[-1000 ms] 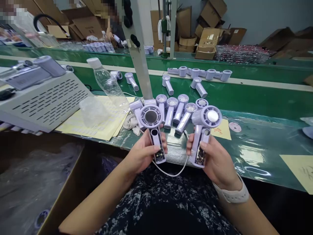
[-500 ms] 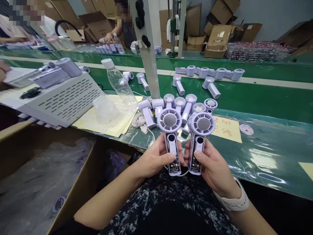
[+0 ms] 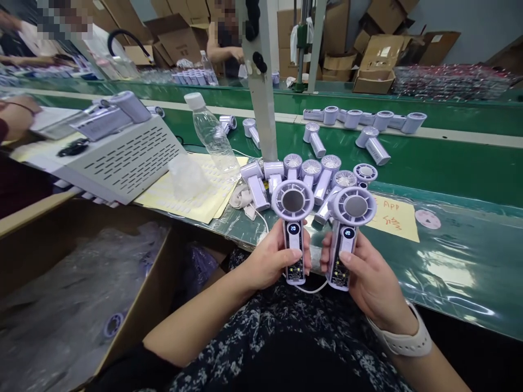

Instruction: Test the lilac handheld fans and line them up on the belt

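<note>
Two lilac handheld fans stand upright side by side in front of me, each with a lit round display reading 20 and a bare circuit board low on its handle. My left hand (image 3: 281,256) is wrapped round the handle of the left handheld fan (image 3: 293,202), thumb on its front. Round the right handheld fan (image 3: 354,208) my right hand (image 3: 365,267) is closed, its thumb also on the front. The two fans are apart. Just behind them, several more lilac fans (image 3: 311,170) lie bunched on the green bench (image 3: 457,245).
Left of the fans are a tilted plastic bottle (image 3: 210,130), yellow sheets (image 3: 196,201) and a grey slotted metal box (image 3: 122,158). An open carton (image 3: 151,272) with plastic bags stands low left. A metal post (image 3: 261,92) rises behind the bench. Co-workers sit across and at left.
Both displays, dark before, are now lit with numbers. The two fans have moved slightly farther apart. The view has shifted a little to the left.
</note>
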{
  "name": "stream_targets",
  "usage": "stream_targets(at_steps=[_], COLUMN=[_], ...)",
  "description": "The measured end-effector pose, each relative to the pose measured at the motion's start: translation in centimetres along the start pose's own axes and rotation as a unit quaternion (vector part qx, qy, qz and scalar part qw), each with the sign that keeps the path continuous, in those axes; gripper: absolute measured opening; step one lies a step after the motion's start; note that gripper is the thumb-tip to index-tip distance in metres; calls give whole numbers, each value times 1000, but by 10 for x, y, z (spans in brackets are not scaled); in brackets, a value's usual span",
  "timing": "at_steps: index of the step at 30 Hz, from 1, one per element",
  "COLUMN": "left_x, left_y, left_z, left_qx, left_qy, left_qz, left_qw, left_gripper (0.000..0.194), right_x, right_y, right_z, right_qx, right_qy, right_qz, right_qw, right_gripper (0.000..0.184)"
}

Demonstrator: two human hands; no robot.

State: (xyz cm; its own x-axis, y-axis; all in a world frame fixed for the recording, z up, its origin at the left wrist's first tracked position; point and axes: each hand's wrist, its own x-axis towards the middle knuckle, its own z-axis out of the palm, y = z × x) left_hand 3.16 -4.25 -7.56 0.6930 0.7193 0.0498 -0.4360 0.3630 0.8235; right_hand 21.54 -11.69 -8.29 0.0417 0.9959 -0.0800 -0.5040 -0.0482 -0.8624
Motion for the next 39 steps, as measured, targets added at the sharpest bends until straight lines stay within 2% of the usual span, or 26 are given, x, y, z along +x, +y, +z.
stream_targets(at_steps=[5,10,13,16,22,26,31,34,39], left_x=[5,-2,0,2,2,3,1,1,1], left_y=[-9,-2,5,7,7,7,8,8,7], left_z=[-7,-7,-7,-8,-5,-3,-2,-3,-1], left_qx=[-31,27,72,86,61,62,47,57,109], left_qy=[73,1,23,43,29,32,8,24,69], left_qz=[-7,6,12,-2,-16,-2,21,24,-3], left_qw=[997,1000,997,995,998,998,999,998,992], left_gripper=[45,44,42,42,41,41,41,38,62], right_x=[-2,-7,-5,-1,-1,-3,-4,-2,0], right_y=[5,-2,-7,-9,-4,-5,-9,-9,-5], right_z=[-4,-1,0,-1,1,7,9,8,3], right_qx=[-1,-24,-56,-70,-31,-27,-21,-16,26], right_qy=[10,-33,-8,11,-4,34,16,25,28], right_qz=[2,-6,-49,-42,-25,-36,-34,-56,-38], right_qw=[1000,999,997,997,999,998,999,998,999], right_gripper=[22,22,17,19,28,21,21,18,29])
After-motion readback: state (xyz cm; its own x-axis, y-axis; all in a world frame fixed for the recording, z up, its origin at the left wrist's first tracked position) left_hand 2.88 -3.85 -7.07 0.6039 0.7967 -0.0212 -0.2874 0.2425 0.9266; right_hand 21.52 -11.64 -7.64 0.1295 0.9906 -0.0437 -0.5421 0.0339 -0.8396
